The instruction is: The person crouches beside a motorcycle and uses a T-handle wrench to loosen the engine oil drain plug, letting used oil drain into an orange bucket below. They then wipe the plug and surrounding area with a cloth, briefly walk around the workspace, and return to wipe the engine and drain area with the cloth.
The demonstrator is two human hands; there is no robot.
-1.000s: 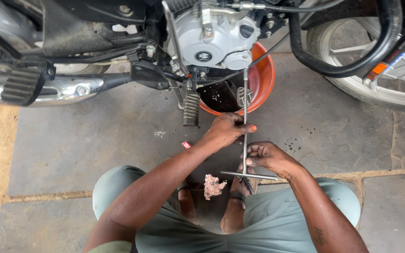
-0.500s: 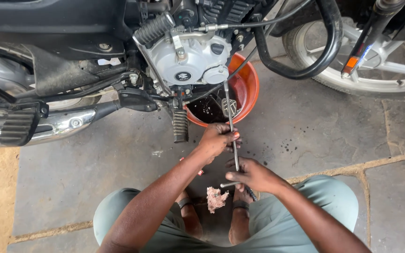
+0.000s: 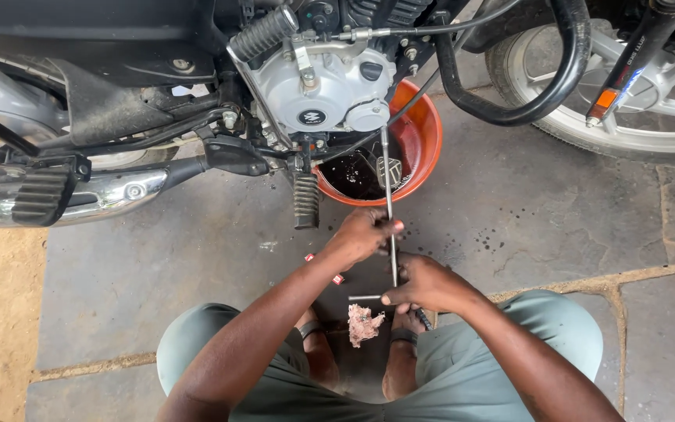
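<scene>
- Your left hand (image 3: 362, 234) is closed around the shaft of the long wrench (image 3: 389, 211), about two-thirds of the way down its length.
- Your right hand (image 3: 425, 283) grips the wrench's cross handle at the near end; one short stub of the bar sticks out to the left of your fist.
- The wrench is a thin, bright steel rod, nearly upright in the picture, leaning slightly left at the top. Its far end reaches under the silver engine cover (image 3: 330, 86), above the orange basin (image 3: 423, 141).
- The basin holds dark oil and sits on the stone floor (image 3: 541, 211) under the motorcycle.
- A pinkish rag (image 3: 364, 324) lies between your feet.
</scene>
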